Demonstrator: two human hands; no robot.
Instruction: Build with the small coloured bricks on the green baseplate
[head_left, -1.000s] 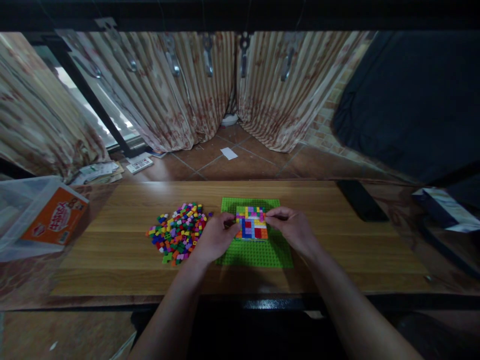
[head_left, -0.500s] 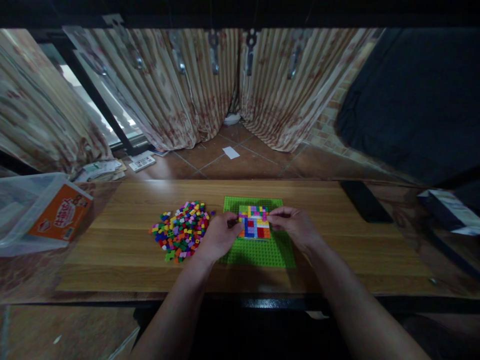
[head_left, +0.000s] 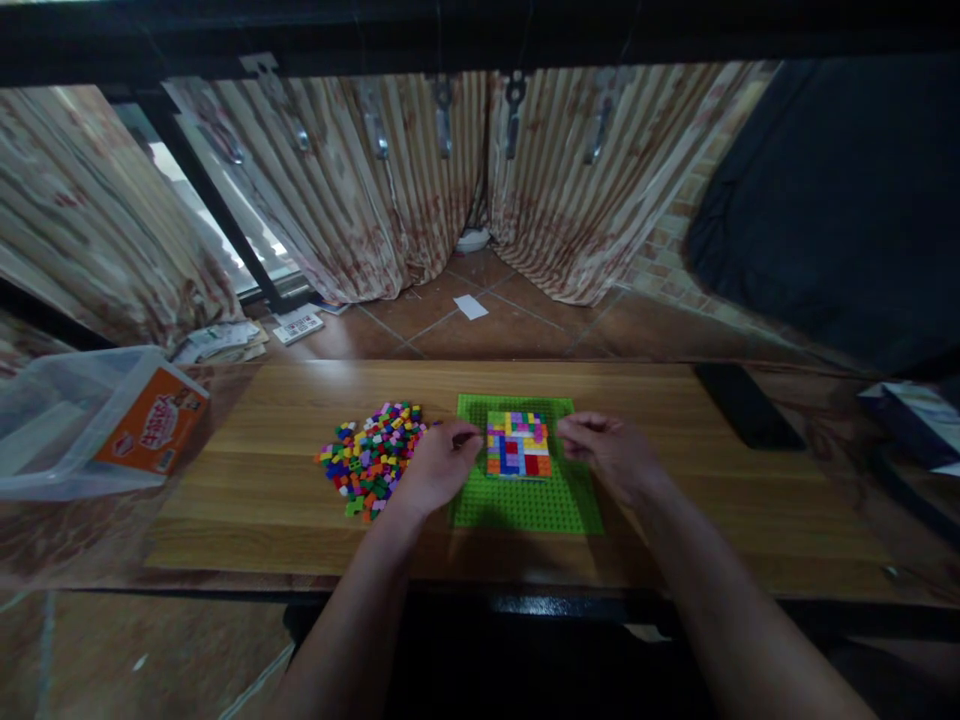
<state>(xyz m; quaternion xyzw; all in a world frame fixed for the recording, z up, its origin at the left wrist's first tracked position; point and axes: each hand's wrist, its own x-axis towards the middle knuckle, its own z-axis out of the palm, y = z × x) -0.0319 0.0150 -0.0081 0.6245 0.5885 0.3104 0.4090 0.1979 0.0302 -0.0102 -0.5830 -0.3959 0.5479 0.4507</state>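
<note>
A flat block of multicoloured toy bricks sits on the upper middle of a green studded baseplate. Just left of the block is my left hand, its fingers curled in toward the thumb and apart from the bricks. On the other side, over the baseplate's right edge, my right hand has thumb and fingertips pinched together, also clear of the block. Whether either pinch holds a small brick cannot be made out. A heap of loose small bricks lies left of my left hand, which partly covers it.
The wooden table carries a black phone-like slab at the back right. A clear plastic bin with an orange label stands at the left end. Papers lie on the floor behind, near the curtains.
Both hands have drawn away from the sides of the brick block, which they were touching. The whole view has shifted slightly, so things appear a little further right.
</note>
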